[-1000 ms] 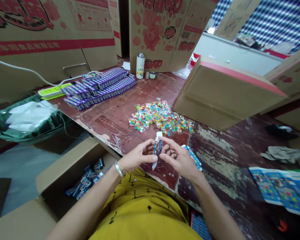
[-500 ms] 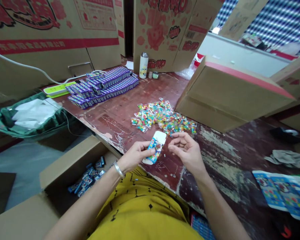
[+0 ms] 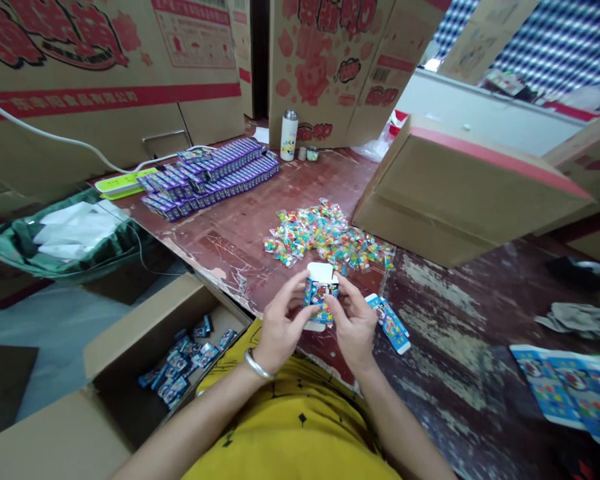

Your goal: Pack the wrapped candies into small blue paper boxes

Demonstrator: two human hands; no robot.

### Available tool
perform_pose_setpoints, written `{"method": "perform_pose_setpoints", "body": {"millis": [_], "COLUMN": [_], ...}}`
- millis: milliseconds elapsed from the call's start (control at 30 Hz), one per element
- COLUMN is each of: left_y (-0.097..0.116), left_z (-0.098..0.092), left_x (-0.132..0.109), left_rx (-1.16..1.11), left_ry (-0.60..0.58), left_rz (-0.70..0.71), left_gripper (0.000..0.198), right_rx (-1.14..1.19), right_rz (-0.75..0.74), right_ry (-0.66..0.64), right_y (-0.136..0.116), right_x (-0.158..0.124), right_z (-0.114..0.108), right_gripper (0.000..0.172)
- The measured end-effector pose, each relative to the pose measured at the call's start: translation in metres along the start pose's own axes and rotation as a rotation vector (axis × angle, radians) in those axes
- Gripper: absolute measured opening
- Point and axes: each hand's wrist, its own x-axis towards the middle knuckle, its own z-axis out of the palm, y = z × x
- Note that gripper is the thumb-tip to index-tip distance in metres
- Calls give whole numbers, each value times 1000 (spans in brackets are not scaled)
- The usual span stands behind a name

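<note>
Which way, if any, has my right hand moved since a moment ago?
Yes: your right hand moved left relative to the candy pile, onto the small box.

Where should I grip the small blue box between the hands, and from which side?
Probably by its side edges: left hand from the left, right hand from the right. The blue box has white flaps sticking out above and below, leaving the sides clearer to hold.

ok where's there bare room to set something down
The clearest bare table lies between the purple boxes and the candy packets, reaching back towards the white bottle. Worn bare table also shows between the nearer blue packaging and the grey cloth. It's crowded where left hand and right hand hold the small box: packets beyond, packaging at the right.
</note>
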Motion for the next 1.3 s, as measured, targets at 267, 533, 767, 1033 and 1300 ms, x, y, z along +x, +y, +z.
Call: {"method": "perform_pose_setpoints", "body": {"millis": [267,533,767,1033,1300], "left_y": [4,3,8,11,10], "left_z": [-18,-13,-15,-15,-16], "left_x": [8,8,8,8,8], "left_rx": [17,-155,-94,36,7], "left_ry": [-367,-218,-158,-227,-268], "left_rz": [-62,-96,-98,-68,-116], "left_gripper": [34,32,33,48,34], "right_rx": [-245,132,129,24,-137], "right_rz": [-283,-109,93,210,-117], "right_ry": [-43,-84,-277,-349,-356], "right_y": [3,-9,-20,-21,-24], "right_x": [8,18,33,52,28], "right_z": [-11,-5,-8,-20,-21], "right_gripper": [9,11,18,24,14]}}
